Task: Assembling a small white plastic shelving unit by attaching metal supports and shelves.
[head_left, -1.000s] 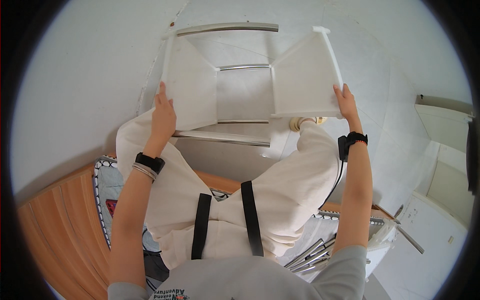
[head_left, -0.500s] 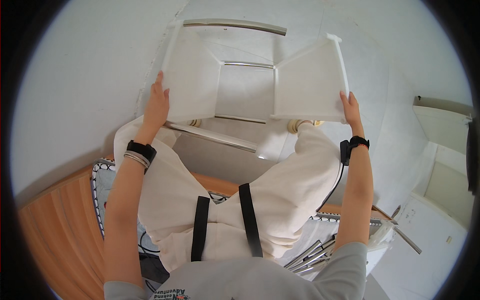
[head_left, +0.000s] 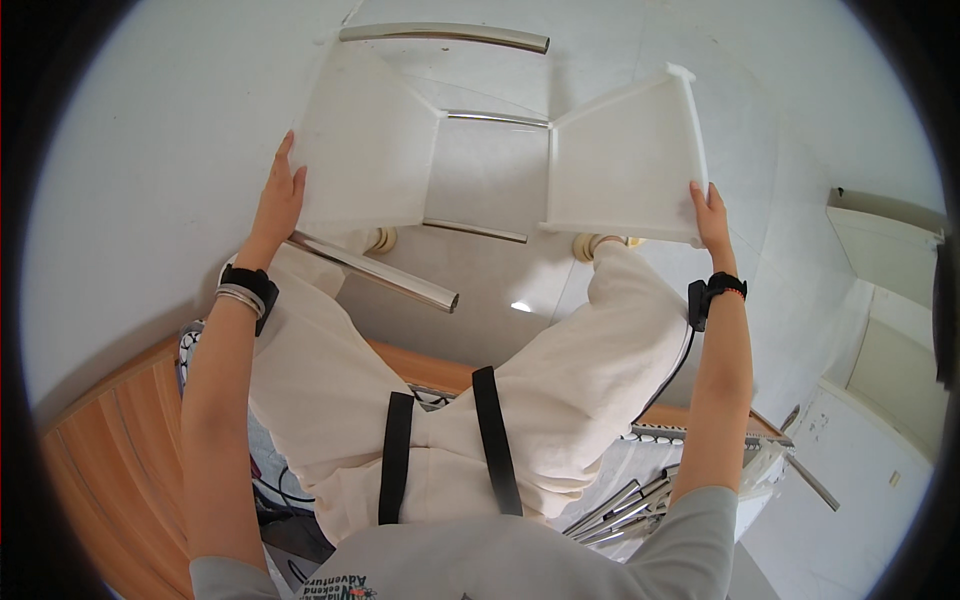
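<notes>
A broad, flat white panel [head_left: 370, 150] is held at left, facing a second flat white panel [head_left: 625, 160] at right. From the first, a shiny silver metal near tube [head_left: 385, 274] and a matching far tube [head_left: 440, 33] are pointed lengthwise rightward, free ends apart from the second. Outer panel edges are gripped by partly closed hands: the left hand [head_left: 278, 200], nearest the near tube, and the right hand [head_left: 712, 218].

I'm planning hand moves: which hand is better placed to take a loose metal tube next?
Probably the right hand, though it holds the right panel: the loose tubes lie on its side. The left hand, on the left panel, is farther off.
</notes>
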The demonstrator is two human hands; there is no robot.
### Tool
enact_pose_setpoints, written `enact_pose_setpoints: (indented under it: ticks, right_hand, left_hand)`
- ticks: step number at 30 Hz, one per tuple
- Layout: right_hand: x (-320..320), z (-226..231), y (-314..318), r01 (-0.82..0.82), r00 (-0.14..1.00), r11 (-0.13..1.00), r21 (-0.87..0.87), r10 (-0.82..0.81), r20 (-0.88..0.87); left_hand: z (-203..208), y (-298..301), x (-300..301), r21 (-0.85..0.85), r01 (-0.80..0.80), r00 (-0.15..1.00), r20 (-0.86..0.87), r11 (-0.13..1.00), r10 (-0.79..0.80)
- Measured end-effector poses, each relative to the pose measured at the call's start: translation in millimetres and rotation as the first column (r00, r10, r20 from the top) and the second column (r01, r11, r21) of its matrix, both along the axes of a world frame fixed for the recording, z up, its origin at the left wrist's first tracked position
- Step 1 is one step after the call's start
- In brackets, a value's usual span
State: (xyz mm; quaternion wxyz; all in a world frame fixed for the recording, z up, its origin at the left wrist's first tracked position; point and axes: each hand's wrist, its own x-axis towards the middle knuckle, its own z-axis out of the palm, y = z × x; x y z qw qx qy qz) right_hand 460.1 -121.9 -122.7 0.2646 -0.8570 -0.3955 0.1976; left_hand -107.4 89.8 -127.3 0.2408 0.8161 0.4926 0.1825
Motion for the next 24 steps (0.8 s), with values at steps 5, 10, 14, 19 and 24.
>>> enact_pose_setpoints:
  ticks: [5, 10, 14, 19, 24]
  right_hand:
    - [-3, 2, 0, -0.023, 0.997, 1.0, 0.011, 0.024, -0.072]
    - [-22, 9, 12, -0.005, 1.0, 0.99, -0.14, 0.001, -0.028]
    - [-25, 4, 10, 0.017, 0.999, 0.991, -0.131, -0.01, 0.052]
    - [-44, 5, 16, 0.054, 0.985, 0.977, -0.204, -0.019, 0.172]
    - [-85, 23, 30, 0.177, 0.954, 0.939, -0.294, -0.09, 0.286]
  left_hand:
    - [-6, 9, -6, 0.027, 0.029, 0.999, 0.025, 0.999, -0.029]
    - [-9, 7, 2, 0.128, 0.057, 0.998, -0.009, 0.99, -0.056]
    - [-9, -9, 28, 0.146, 0.049, 0.998, -0.032, 0.988, -0.045]
    - [5, -41, 64, 0.183, 0.019, 0.996, -0.084, 0.983, -0.004]
    - [16, -79, 97, 0.09, -0.127, 0.989, -0.062, 0.988, 0.133]
